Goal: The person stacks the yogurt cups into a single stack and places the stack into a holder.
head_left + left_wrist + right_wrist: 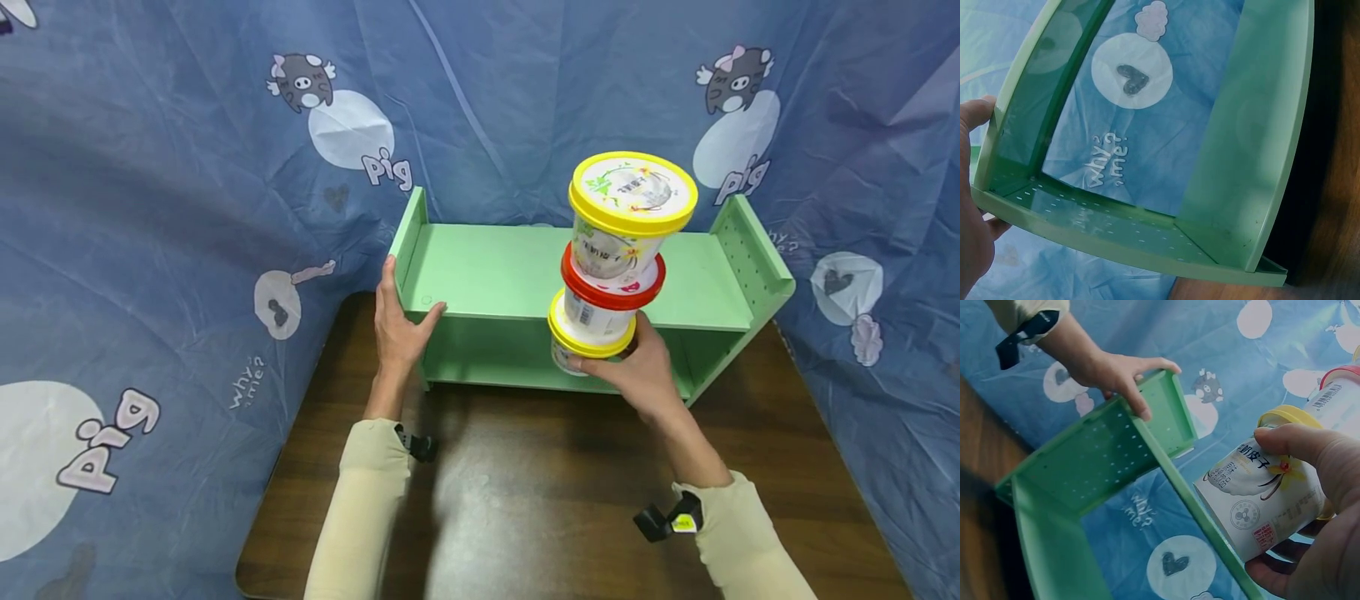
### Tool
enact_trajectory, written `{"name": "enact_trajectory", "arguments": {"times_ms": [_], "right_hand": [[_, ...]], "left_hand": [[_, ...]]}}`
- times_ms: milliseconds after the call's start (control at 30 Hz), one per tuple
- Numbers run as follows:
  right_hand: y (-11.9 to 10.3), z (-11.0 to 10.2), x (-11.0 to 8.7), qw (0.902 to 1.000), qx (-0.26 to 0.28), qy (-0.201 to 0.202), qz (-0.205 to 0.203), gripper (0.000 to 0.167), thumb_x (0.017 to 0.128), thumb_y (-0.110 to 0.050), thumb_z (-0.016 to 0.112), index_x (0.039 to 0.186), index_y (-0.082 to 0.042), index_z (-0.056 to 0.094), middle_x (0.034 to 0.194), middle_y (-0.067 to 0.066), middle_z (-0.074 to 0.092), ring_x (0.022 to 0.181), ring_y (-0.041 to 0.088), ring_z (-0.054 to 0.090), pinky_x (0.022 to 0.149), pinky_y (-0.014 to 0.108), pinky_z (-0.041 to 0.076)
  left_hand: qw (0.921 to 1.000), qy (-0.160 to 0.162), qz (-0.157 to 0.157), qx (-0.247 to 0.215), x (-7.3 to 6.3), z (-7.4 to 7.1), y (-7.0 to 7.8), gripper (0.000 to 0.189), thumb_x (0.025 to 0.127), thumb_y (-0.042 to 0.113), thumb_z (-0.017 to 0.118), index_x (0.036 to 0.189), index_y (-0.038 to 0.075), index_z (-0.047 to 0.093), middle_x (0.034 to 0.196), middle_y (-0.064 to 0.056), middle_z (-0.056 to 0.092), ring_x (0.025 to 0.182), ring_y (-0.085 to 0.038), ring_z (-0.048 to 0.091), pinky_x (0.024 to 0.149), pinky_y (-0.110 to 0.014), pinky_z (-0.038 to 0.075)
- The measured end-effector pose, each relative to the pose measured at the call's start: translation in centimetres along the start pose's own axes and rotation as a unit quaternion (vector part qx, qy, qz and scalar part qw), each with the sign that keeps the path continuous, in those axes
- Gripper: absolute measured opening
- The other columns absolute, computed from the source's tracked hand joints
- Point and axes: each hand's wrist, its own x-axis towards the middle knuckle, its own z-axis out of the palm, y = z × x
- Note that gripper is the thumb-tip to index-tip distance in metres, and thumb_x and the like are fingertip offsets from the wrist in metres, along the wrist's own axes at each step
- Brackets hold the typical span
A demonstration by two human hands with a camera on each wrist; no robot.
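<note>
My right hand (641, 371) grips the lowest of three stacked tubs, a white one with a yellow lid (592, 333) and printed sides. Its thumb lies along the near side, and the fingers reach round beneath in the right wrist view. On that tub stands a red-lidded tub (611, 279), topped by a larger yellow-lidded tub (632, 196). The stack leans slightly and overlaps the front edge of a green shelf (495, 267) in the head view. At the shelf's left end, my left hand (397, 329) holds the corner, thumb over the upper board and fingers outside the side panel.
The two-level shelf stands on a dark brown wooden table (525, 500), its raised right side panel (750, 258) dotted with holes. Behind and around the table hangs a blue cloth (510, 108) with pig prints.
</note>
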Motion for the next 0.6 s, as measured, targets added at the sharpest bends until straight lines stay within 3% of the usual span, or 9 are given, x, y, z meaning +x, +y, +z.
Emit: {"name": "enact_trajectory", "arguments": {"times_ms": [133, 600], "right_hand": [[-0.7, -0.3, 0.7, 0.9998, 0.016, 0.000, 0.011, 0.084, 0.079, -0.022, 0.084, 0.145, -0.008, 0.036, 0.143, 0.013, 0.050, 0.129, 0.030, 0.049, 0.105, 0.050, 0.046], [-1.4, -0.2, 3.4, 0.9984, 0.053, 0.001, 0.017, 0.083, 0.079, -0.019, 0.084, 0.146, -0.009, 0.036, 0.143, 0.011, 0.050, 0.129, 0.027, 0.051, 0.106, 0.047, 0.047]], "left_hand": [[1.0000, -0.001, -0.001, 0.001, 0.0, 0.1, -0.1, 0.097, 0.080, 0.022, 0.084, 0.157, 0.012, 0.026, 0.156, -0.020, 0.040, 0.144, -0.036, 0.041, 0.115, -0.053, 0.038], [1.0000, -0.002, -0.004, 0.001, 0.0, 0.0, -0.2, 0.098, 0.080, 0.024, 0.085, 0.157, 0.012, 0.025, 0.157, -0.020, 0.040, 0.144, -0.035, 0.042, 0.115, -0.053, 0.038]]}}
